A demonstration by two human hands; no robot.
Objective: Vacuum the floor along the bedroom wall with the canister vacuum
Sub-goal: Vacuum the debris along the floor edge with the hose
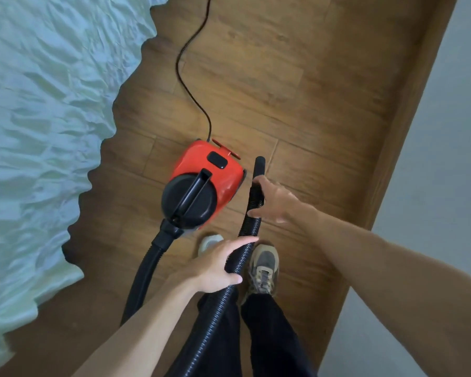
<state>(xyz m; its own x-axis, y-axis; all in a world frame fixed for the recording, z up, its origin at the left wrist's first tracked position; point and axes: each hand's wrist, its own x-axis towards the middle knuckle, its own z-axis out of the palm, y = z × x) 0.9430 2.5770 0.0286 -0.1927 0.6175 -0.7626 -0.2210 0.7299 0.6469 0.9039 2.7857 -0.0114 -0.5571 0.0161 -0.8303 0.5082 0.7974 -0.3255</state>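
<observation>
A red and black canister vacuum [201,183] stands on the wooden floor in front of my feet. Its black ribbed hose [220,295] loops from the canister's near end down out of view and back up between my hands, ending in a plain black nozzle tip [259,164] to the right of the canister. My left hand [215,268] is wrapped around the hose lower down. My right hand [275,202] grips the hose higher up, just below the nozzle. The nozzle points away from me, above the floor.
A bed with a pale wrinkled sheet [38,131] fills the left side. The vacuum's black power cord [191,77] snakes away across the floor [310,91]. A wooden skirting [408,131] and grey wall [446,186] run along the right. My shoes [261,265] stand beneath the hose.
</observation>
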